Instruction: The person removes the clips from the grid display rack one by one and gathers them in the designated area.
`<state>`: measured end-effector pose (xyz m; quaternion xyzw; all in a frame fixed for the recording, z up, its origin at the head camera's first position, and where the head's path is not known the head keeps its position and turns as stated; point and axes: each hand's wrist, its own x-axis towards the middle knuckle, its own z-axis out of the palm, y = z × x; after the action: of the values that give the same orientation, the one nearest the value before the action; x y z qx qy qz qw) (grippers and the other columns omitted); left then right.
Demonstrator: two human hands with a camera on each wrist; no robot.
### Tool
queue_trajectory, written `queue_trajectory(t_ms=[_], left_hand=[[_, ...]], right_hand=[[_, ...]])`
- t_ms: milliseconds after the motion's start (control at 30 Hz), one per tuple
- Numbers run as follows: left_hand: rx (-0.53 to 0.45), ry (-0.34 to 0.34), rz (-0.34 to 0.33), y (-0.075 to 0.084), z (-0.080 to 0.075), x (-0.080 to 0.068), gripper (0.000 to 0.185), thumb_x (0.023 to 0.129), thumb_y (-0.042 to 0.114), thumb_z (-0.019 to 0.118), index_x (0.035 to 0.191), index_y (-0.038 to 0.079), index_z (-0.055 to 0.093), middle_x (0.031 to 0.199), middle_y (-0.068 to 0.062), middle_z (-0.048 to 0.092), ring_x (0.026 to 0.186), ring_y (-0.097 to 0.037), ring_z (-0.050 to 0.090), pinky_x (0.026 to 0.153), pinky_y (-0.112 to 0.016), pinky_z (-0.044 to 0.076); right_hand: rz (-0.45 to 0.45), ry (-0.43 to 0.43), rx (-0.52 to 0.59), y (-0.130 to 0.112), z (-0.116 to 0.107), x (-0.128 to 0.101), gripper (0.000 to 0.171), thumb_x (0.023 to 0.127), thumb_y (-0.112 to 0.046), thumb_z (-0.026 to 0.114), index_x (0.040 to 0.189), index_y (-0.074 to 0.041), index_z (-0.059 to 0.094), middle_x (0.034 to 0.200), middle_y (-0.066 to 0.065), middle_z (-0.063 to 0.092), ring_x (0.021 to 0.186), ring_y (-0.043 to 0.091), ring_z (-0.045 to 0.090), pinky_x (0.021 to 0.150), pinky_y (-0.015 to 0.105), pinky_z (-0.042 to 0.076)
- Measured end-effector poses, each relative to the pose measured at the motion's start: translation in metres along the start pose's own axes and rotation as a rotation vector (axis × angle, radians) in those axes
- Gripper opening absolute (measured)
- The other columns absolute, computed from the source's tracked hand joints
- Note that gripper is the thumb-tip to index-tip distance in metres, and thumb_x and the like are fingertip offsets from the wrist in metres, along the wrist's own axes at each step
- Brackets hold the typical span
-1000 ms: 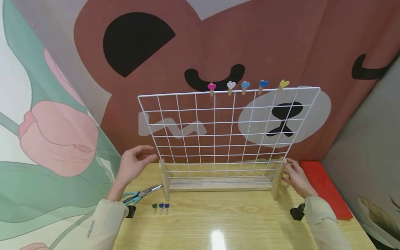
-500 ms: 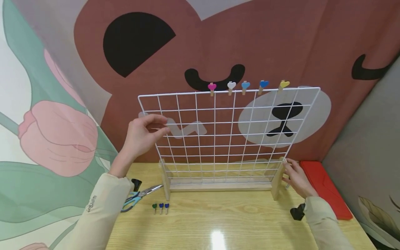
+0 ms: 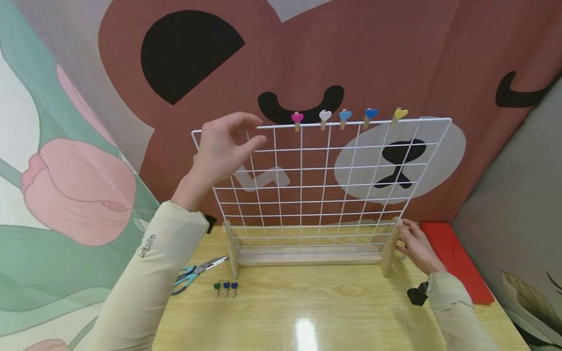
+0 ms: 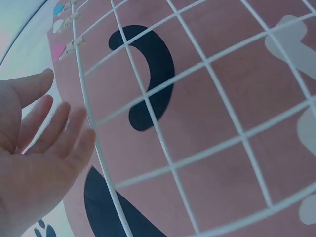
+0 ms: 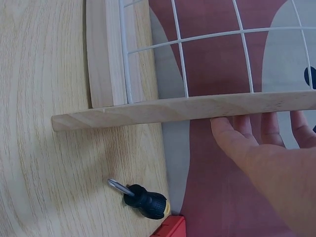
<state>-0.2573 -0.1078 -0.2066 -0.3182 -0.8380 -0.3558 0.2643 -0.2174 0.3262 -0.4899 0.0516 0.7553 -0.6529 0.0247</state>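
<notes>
A white wire grid (image 3: 301, 170) stands upright in a wooden stand (image 3: 307, 260). My left hand (image 3: 224, 146) is raised at the grid's top left, thumb and fingers apart with nothing between them. In the left wrist view its fingertips (image 4: 86, 138) are right at the top bar. Fingertips of my right hand (image 3: 417, 246) touch the outer side of the stand's right post (image 5: 187, 108). Along the top bar are heart clips: pink (image 3: 297, 119), white (image 3: 325, 118), light blue (image 3: 345, 117), blue (image 3: 371, 116) and yellow (image 3: 400, 115).
Scissors (image 3: 199, 270) lie left of the stand. In front of them are a green heart clip (image 3: 217, 287) and two dark blue clips (image 3: 230, 287). A stubby screwdriver (image 5: 145, 201) and a red case (image 3: 458, 263) lie at the right. A patterned cloth (image 3: 298, 58) hangs behind.
My left hand has risen from beside the grid's lower left up to its top bar, moving slightly right. The right hand has stayed at the right post.
</notes>
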Motion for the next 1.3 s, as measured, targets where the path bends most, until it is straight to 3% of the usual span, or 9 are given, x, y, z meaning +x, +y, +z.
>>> queue_trajectory(t_ms=[133, 367, 533, 633, 800, 967, 1133, 1300], left_hand=[[0.027, -0.024, -0.008, 0.005, 0.007, 0.014, 0.026, 0.087, 0.015, 0.071, 0.111, 0.006, 0.068, 0.110, -0.005, 0.068, 0.095, -0.016, 0.064, 0.079, -0.032, 0.050], [0.022, -0.182, -0.132, 0.016, 0.014, 0.035, 0.041, 0.088, 0.022, 0.071, 0.125, 0.008, 0.061, 0.124, -0.003, 0.063, 0.109, -0.014, 0.062, 0.091, -0.030, 0.047], [0.052, -0.301, -0.153, 0.019, 0.021, 0.043, 0.046, 0.089, 0.025, 0.069, 0.131, 0.008, 0.057, 0.127, -0.005, 0.061, 0.113, -0.015, 0.061, 0.094, -0.029, 0.047], [0.085, -0.346, -0.123, 0.019, 0.026, 0.044, 0.041, 0.091, 0.024, 0.068, 0.127, 0.008, 0.060, 0.122, -0.006, 0.064, 0.111, -0.016, 0.062, 0.095, -0.029, 0.047], [0.080, -0.320, -0.084, 0.020, 0.028, 0.046, 0.027, 0.092, 0.023, 0.066, 0.115, 0.009, 0.066, 0.110, -0.003, 0.069, 0.102, -0.013, 0.065, 0.089, -0.029, 0.049], [0.031, -0.289, -0.088, 0.022, 0.030, 0.050, 0.024, 0.094, 0.023, 0.064, 0.113, 0.008, 0.066, 0.104, -0.002, 0.070, 0.094, -0.012, 0.066, 0.086, -0.027, 0.050], [-0.004, -0.259, -0.049, 0.025, 0.034, 0.055, 0.022, 0.096, 0.019, 0.061, 0.112, 0.005, 0.066, 0.097, -0.003, 0.071, 0.091, -0.011, 0.067, 0.084, -0.024, 0.049], [-0.009, -0.235, -0.040, 0.027, 0.037, 0.058, 0.019, 0.096, 0.018, 0.060, 0.108, 0.005, 0.067, 0.094, -0.005, 0.071, 0.086, -0.012, 0.066, 0.080, -0.024, 0.049]], right_hand=[[0.006, 0.007, 0.005, 0.004, 0.001, 0.000, 0.070, 0.103, -0.044, 0.030, 0.146, 0.006, 0.006, 0.144, 0.028, 0.017, 0.132, 0.048, 0.024, 0.084, 0.028, 0.047], [0.000, 0.006, 0.000, 0.004, 0.001, -0.002, 0.069, 0.103, -0.043, 0.030, 0.146, 0.006, 0.006, 0.144, 0.029, 0.017, 0.132, 0.050, 0.023, 0.085, 0.030, 0.048], [0.001, 0.011, 0.009, 0.004, 0.001, -0.002, 0.070, 0.103, -0.043, 0.030, 0.147, 0.006, 0.006, 0.143, 0.029, 0.017, 0.132, 0.049, 0.024, 0.083, 0.025, 0.048], [0.007, 0.009, 0.007, 0.004, 0.001, -0.002, 0.070, 0.103, -0.043, 0.030, 0.147, 0.006, 0.006, 0.143, 0.028, 0.018, 0.132, 0.049, 0.024, 0.082, 0.024, 0.047], [0.000, 0.005, 0.002, 0.001, 0.003, -0.001, 0.069, 0.104, -0.042, 0.030, 0.147, 0.006, 0.006, 0.145, 0.029, 0.017, 0.133, 0.048, 0.024, 0.088, 0.030, 0.047], [-0.003, 0.005, -0.008, -0.002, 0.003, 0.000, 0.068, 0.104, -0.042, 0.029, 0.146, 0.006, 0.007, 0.145, 0.029, 0.018, 0.132, 0.047, 0.026, 0.093, 0.038, 0.045], [0.002, 0.000, -0.004, -0.003, 0.001, 0.001, 0.069, 0.104, -0.042, 0.029, 0.147, 0.006, 0.006, 0.146, 0.029, 0.017, 0.134, 0.048, 0.023, 0.100, 0.049, 0.039], [-0.006, 0.009, 0.004, -0.003, 0.000, 0.002, 0.067, 0.103, -0.043, 0.031, 0.145, 0.004, 0.010, 0.145, 0.029, 0.018, 0.133, 0.047, 0.025, 0.097, 0.043, 0.042]])
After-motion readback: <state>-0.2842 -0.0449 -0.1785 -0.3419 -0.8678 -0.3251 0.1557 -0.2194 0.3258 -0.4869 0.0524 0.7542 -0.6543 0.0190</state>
